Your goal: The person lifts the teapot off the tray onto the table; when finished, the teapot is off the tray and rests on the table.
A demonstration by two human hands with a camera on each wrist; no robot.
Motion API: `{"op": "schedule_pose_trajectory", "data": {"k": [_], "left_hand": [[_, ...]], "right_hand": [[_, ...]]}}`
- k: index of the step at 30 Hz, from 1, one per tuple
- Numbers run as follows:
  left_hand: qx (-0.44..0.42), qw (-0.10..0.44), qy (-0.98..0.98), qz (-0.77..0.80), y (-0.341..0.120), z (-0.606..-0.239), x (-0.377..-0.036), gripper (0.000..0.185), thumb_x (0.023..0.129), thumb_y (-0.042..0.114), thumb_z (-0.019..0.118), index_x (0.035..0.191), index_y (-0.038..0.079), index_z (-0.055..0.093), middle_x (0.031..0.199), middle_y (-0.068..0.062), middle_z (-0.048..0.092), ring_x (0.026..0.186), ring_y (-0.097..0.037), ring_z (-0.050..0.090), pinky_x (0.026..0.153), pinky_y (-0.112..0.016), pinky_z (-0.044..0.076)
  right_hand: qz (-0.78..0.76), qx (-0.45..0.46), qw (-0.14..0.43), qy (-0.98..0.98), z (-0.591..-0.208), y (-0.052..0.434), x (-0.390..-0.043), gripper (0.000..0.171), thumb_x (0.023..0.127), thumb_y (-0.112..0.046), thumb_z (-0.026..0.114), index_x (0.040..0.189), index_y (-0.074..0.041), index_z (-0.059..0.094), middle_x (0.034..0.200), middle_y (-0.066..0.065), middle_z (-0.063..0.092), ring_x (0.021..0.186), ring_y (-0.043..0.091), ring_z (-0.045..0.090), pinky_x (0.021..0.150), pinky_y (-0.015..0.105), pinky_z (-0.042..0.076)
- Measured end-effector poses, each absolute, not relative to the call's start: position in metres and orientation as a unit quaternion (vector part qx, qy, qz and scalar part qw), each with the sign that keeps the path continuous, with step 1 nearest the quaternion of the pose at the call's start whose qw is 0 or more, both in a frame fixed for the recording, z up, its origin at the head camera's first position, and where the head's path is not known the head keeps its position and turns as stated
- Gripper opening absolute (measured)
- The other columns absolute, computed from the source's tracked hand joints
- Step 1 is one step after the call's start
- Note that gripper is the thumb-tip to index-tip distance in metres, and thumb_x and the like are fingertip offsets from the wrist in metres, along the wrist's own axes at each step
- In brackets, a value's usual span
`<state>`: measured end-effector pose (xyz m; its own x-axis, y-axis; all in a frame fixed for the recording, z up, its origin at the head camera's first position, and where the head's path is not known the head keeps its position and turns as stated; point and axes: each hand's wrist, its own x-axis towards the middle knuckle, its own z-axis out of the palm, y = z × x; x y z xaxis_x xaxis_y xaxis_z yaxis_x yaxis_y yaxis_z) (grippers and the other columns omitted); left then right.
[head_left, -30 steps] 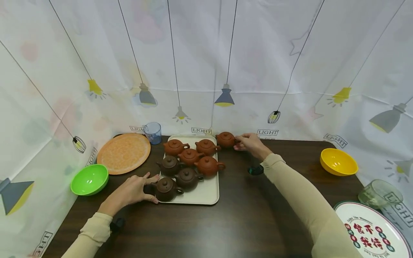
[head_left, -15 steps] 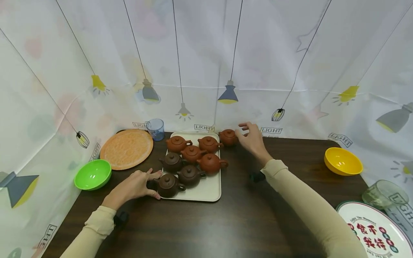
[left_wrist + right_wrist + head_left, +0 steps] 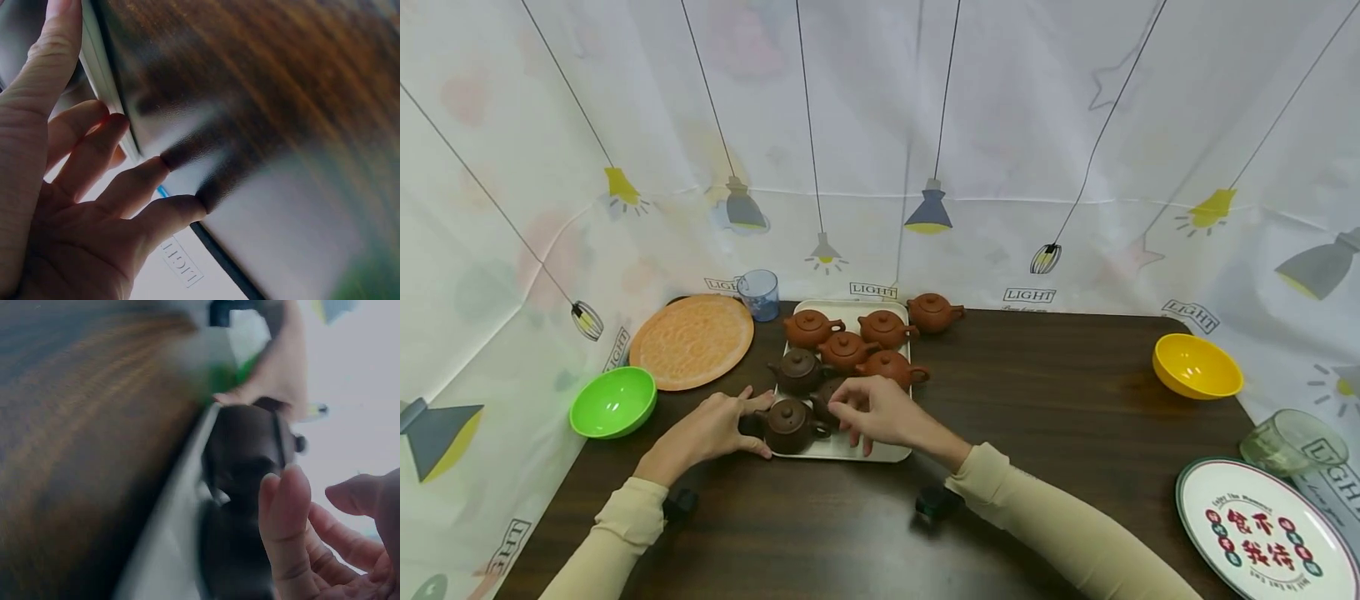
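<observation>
My left hand [image 3: 715,427] is at the left side of the cream tray [image 3: 842,451], with thumb and fingers spread beside its rim. In the left wrist view its fingertips [image 3: 119,122] reach the tray edge. Closest to it sits a dark brown teapot [image 3: 787,427], upright with its lid on. My right hand [image 3: 880,412] is over the tray's front right part, thumb and index finger apart and nothing between them. It partly hides another dark teapot [image 3: 823,404]. The right wrist view shows its fingers just in front of the front dark teapot [image 3: 247,447].
A third dark teapot [image 3: 799,372] and several reddish ones [image 3: 847,351] share the tray. One reddish teapot [image 3: 931,314] stands off its back right corner. Around are a green bowl [image 3: 613,404], orange round mat [image 3: 692,342], blue cup [image 3: 760,296], yellow bowl [image 3: 1197,368] and white plate [image 3: 1232,525].
My right hand has let go of the reddish teapot at the back right and moved left and forward over the tray's dark teapots. The left hand has stayed at the tray's left edge.
</observation>
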<state>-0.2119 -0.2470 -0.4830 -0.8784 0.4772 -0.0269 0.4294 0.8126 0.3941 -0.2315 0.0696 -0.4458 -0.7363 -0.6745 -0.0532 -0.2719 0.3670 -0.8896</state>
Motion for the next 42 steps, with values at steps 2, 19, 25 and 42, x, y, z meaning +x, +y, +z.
{"op": "schedule_pose_trajectory", "data": {"k": [2,19,25,42], "left_hand": [[0.24,0.062,0.95,0.191,-0.246,-0.483,-0.212,0.088,0.078,0.047,0.091,0.151,0.008,0.062,0.114,-0.025,0.078,0.137,-0.048,0.061,0.098,-0.057,0.06],[0.253,0.061,0.945,0.199,-0.245,-0.489,-0.211,0.086,0.079,0.044,0.091,0.15,0.006,0.062,0.134,-0.022,0.073,0.137,-0.051,0.06,0.1,-0.058,0.058],[0.25,0.067,0.946,0.197,-0.245,-0.49,-0.211,0.087,0.08,0.044,0.09,0.152,0.006,0.06,0.149,-0.023,0.063,0.139,-0.051,0.058,0.102,-0.059,0.057],[0.244,0.051,0.952,0.177,-0.245,-0.485,-0.206,0.092,0.078,0.052,0.088,0.154,0.007,0.059,0.151,-0.035,0.055,0.136,-0.05,0.061,0.098,-0.057,0.059]], "right_hand": [[-0.454,-0.308,0.199,0.812,-0.452,0.062,-0.223,0.022,0.11,-0.02,0.063,0.12,-0.004,0.074,0.082,0.019,0.077,0.05,0.017,0.07,0.055,0.046,0.062],[-0.328,-0.401,0.011,0.855,-0.476,0.045,-0.208,0.027,0.108,-0.01,0.064,0.082,-0.006,0.07,0.06,-0.003,0.056,0.051,-0.005,0.05,0.055,0.012,0.043],[-0.313,-0.416,-0.093,0.849,-0.461,0.06,-0.208,0.022,0.105,-0.007,0.066,0.083,-0.009,0.07,0.068,-0.003,0.06,0.063,0.004,0.054,0.062,0.016,0.043],[-0.275,-0.221,-0.265,0.897,-0.422,0.254,-0.301,0.02,0.1,0.008,0.063,0.107,0.004,0.081,0.078,0.017,0.076,0.065,0.03,0.072,0.069,0.052,0.06]]}}
